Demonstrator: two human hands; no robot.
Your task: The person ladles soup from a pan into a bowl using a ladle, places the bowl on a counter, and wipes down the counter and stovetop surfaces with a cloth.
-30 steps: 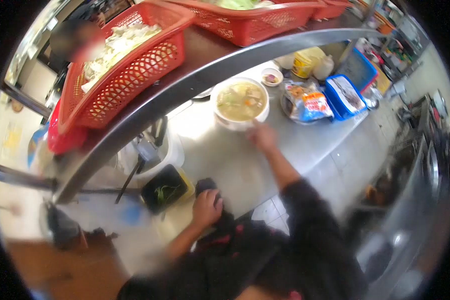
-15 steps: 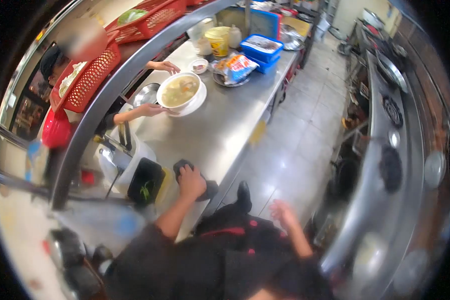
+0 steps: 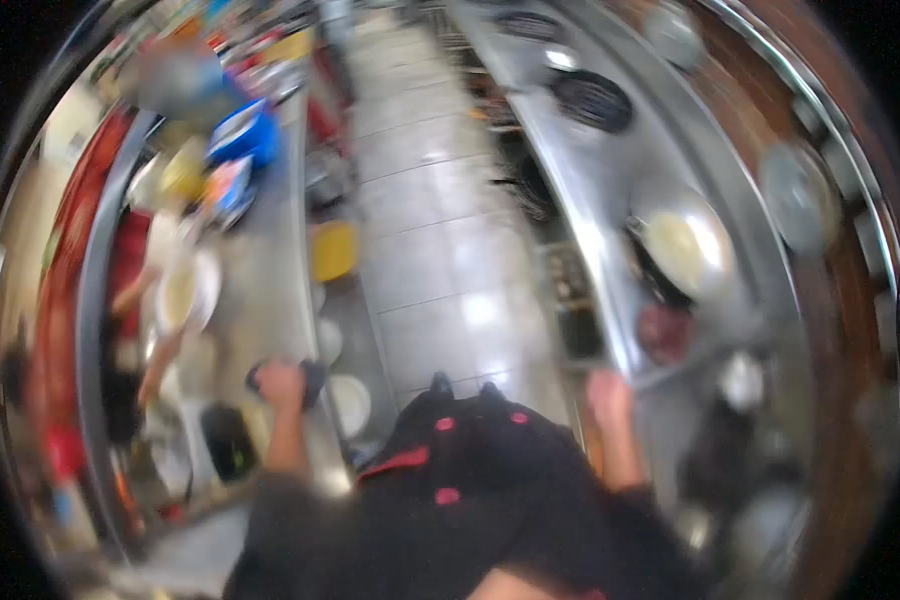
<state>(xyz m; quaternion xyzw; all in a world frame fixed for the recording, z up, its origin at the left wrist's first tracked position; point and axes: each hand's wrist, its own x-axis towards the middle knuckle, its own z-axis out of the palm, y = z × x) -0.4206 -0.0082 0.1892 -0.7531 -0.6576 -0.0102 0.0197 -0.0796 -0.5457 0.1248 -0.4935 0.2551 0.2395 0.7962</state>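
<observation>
Now the right hand (image 3: 610,398) has moved far from the bowl (image 3: 178,294).

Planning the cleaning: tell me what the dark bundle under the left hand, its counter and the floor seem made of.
Dark bundle: perhaps cloth, matte and soft-edged; blur leaves it open.
Counter: probably stainless steel, smooth grey with soft sheen.
Floor: likely glazed tile, pale, with grid lines and bright highlights.
</observation>
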